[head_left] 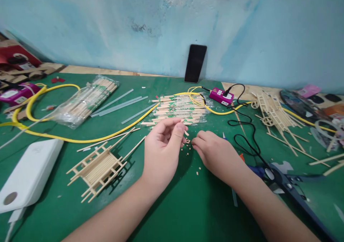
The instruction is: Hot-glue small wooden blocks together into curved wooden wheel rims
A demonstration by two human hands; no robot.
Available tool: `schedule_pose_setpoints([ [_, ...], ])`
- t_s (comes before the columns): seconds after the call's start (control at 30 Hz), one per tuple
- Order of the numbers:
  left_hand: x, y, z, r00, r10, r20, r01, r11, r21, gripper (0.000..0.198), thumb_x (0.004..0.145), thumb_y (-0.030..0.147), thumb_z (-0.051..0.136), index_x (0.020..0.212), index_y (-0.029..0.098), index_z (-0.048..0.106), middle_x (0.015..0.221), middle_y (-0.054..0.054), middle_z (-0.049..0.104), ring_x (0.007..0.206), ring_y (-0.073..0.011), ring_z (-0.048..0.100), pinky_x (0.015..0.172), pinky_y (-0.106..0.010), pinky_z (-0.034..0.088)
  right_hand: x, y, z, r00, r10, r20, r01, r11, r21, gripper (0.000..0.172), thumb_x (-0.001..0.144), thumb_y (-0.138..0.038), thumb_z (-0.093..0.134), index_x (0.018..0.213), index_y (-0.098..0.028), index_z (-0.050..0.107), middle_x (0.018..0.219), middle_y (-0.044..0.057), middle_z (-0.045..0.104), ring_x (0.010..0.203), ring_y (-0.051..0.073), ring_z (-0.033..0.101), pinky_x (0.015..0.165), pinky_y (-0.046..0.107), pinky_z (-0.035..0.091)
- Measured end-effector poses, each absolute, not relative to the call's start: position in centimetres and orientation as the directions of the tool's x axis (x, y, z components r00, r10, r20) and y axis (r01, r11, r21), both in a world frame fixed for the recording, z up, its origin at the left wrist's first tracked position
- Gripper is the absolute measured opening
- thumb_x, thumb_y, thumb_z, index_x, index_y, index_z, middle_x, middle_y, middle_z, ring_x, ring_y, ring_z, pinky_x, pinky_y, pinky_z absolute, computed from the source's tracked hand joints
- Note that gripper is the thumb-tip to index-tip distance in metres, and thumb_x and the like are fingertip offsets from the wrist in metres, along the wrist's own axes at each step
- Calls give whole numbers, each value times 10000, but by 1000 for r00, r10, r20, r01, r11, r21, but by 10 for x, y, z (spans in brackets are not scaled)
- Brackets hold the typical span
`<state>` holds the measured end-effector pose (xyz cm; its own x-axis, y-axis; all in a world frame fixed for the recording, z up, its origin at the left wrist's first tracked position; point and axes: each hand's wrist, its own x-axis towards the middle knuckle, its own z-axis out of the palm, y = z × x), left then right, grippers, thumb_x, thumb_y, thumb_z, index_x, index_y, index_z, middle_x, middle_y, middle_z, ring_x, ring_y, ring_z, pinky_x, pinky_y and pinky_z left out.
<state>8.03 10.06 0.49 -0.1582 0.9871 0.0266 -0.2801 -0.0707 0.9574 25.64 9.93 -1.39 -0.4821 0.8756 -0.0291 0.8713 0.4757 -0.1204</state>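
My left hand is raised a little over the green mat, fingers curled and pinching a small bit of wooden stick. My right hand rests on the mat with its fingertips pressed together at a scatter of tiny cut wood pieces. Just behind both hands lies a pile of wrapped wooden sticks. A small frame built of sticks sits on the mat left of my left forearm.
A yellow cable loops across the mat. A white power bank lies at left, a bag of sticks behind it. A pink device, black phone, stick models and dark scissors sit right.
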Motion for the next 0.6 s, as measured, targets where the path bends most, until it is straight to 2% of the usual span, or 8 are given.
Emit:
schedule_pose_setpoints([
  [0.1,81,98,7,-139,990,27,-266,-63,962,101,989,275,833,1010,182,800,855,-19,788,643,-107,694,592,-207,595,257,99,-15,-463,886,0,869,454,-195,219,1049,-61,602,932,-179,744,996,117,766,936,295,702,762,390,512],
  [0.17,82,96,9,-118,993,23,-257,-53,965,79,977,248,827,971,183,783,826,-10,767,640,-107,691,588,-200,589,261,97,-11,-435,900,34,859,426,-283,196,1025,-72,630,911,-200,725,955,80,778,907,265,722,764,362,533],
  [0.27,82,94,12,-78,997,17,-245,-36,969,75,940,212,830,916,182,765,785,-2,748,627,-106,689,583,-192,587,272,91,0,-349,932,102,829,358,-430,162,1004,-111,653,918,-233,714,836,-10,774,734,171,722,672,278,546],
  [0.33,82,93,14,-46,999,17,-222,-27,975,69,928,194,822,898,185,761,763,4,742,613,-97,679,583,-181,586,278,85,9,-241,958,157,774,287,-565,121,1011,-167,672,941,-240,739,782,-26,769,642,144,702,605,252,542],
  [0.4,83,92,16,-13,1000,25,-178,-27,984,56,926,181,812,893,188,767,745,7,732,606,-89,666,581,-170,579,281,78,17,-31,984,173,576,159,-802,67,977,-215,753,916,-240,764,789,-7,797,638,154,723,585,252,560],
  [0.47,85,89,17,17,999,33,-130,-30,991,49,926,183,807,887,191,778,720,7,714,598,-93,655,564,-169,573,281,72,22,119,986,113,343,66,-937,65,926,-213,822,888,-247,782,823,6,814,676,163,748,594,244,589],
  [0.6,89,83,18,67,997,28,-99,-21,995,49,937,212,798,892,200,782,680,6,694,554,-107,642,508,-182,573,277,65,23,158,987,19,79,6,-997,141,894,-146,865,903,-283,830,873,-9,812,722,135,755,629,198,624],
])
